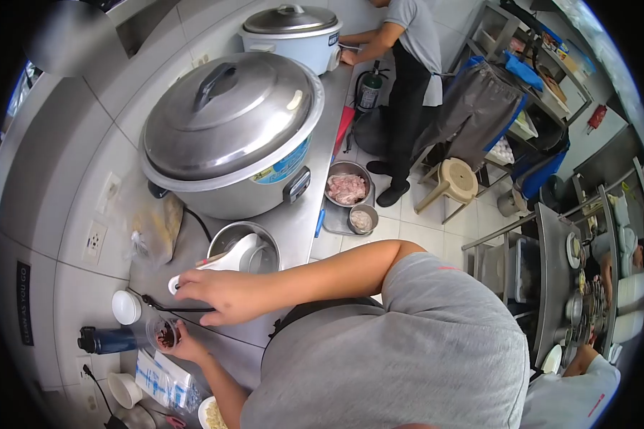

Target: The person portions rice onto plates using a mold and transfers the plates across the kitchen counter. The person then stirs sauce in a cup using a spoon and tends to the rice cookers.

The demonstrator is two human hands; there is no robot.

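Observation:
My left hand (pixel 186 344) is closed around a clear plastic cup (pixel 152 334) with dark reddish-brown pieces inside. My right hand (pixel 225 297) reaches over the counter with curled fingers. Under and beside it lies a white scoop (pixel 247 250), its rounded handle end near my fingertips and its blade in a steel pot (pixel 270 239). A thin black rod or cord (pixel 186 309) runs to my right fingers; what they grip is partly hidden. Beyond the cup are a blue bottle (pixel 114 340) with a black cap and a small white bowl (pixel 126 307).
A large lidded rice cooker (pixel 232 136) and a second cooker (pixel 291 39) stand along the steel counter (pixel 329 121). A plastic bag (pixel 157 222) leans by the wall. Bowls of raw meat (pixel 347 188) and a stool (pixel 451 179) are beyond. One person works at the back, another lower right.

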